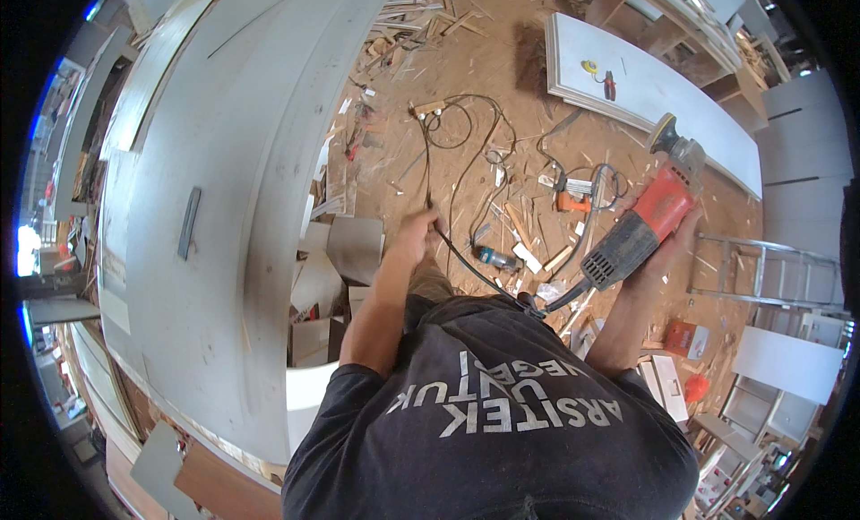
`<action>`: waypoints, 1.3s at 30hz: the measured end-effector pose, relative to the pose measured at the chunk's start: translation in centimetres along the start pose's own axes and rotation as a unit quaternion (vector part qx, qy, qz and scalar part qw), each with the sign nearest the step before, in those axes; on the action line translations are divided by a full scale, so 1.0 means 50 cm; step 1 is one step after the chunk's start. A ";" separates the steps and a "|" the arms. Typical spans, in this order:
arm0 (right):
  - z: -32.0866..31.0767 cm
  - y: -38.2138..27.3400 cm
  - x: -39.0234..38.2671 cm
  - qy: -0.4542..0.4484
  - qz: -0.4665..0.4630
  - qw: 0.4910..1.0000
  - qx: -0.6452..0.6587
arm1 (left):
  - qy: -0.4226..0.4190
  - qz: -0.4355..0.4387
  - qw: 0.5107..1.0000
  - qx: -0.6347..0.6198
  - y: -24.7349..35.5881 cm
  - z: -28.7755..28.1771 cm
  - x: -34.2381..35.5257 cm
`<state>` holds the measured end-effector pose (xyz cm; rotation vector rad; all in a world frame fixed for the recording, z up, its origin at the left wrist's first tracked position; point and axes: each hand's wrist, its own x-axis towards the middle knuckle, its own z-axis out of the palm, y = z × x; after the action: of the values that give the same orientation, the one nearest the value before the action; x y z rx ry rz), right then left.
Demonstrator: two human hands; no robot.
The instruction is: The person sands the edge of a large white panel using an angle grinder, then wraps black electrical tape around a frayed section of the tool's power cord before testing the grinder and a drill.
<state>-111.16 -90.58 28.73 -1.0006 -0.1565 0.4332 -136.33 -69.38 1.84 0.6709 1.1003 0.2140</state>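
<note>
In my right hand is a red and black angle grinder, held up at my right side. Its round disc points away from me, and the tool body hides part of my fingers. From the grinder's rear end a black power cord loops past my shirt to my left hand, which is closed around it. Beyond that hand the cord runs on over the floor toward a small socket strip.
A long pale panel with a grey metal strip fills the left. Wood scraps and a teal power tool lie on the brown floor. At far right, white boards carry pliers; a metal ladder is nearer.
</note>
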 end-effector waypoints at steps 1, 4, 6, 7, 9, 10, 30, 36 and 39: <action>0.004 0.006 0.015 0.006 -0.006 1.000 -0.008 | -0.023 0.099 0.989 0.106 0.099 0.028 -0.026; 0.054 0.027 0.080 -0.005 -0.019 0.999 -0.027 | -0.048 0.327 0.924 0.192 0.344 0.062 -0.008; 0.065 0.052 0.129 0.003 -0.036 0.999 -0.036 | -0.044 0.398 0.854 0.333 0.530 0.099 -0.058; 0.096 0.059 0.149 0.018 -0.036 0.999 -0.018 | -0.033 0.406 0.839 0.361 0.590 0.109 -0.065; 0.158 0.078 0.169 0.064 -0.029 0.997 0.013 | -0.028 0.394 0.831 0.392 0.696 0.122 -0.071; 0.171 0.090 0.184 0.063 -0.027 0.998 0.006 | -0.025 0.389 0.826 0.408 0.733 0.125 -0.063; 0.444 0.195 0.718 0.044 0.027 0.998 0.030 | 0.116 0.565 0.812 0.090 1.137 0.257 0.192; 0.449 0.214 0.829 -0.016 0.023 1.000 0.014 | 0.153 0.579 0.793 0.110 1.204 0.289 0.233; 0.473 0.207 0.853 0.011 0.018 1.000 0.005 | 0.151 0.558 0.811 0.087 1.223 0.302 0.271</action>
<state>-83.14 -49.37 29.81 -0.9989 -0.1157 0.4558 -107.08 -20.83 32.45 1.4442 0.9000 1.2832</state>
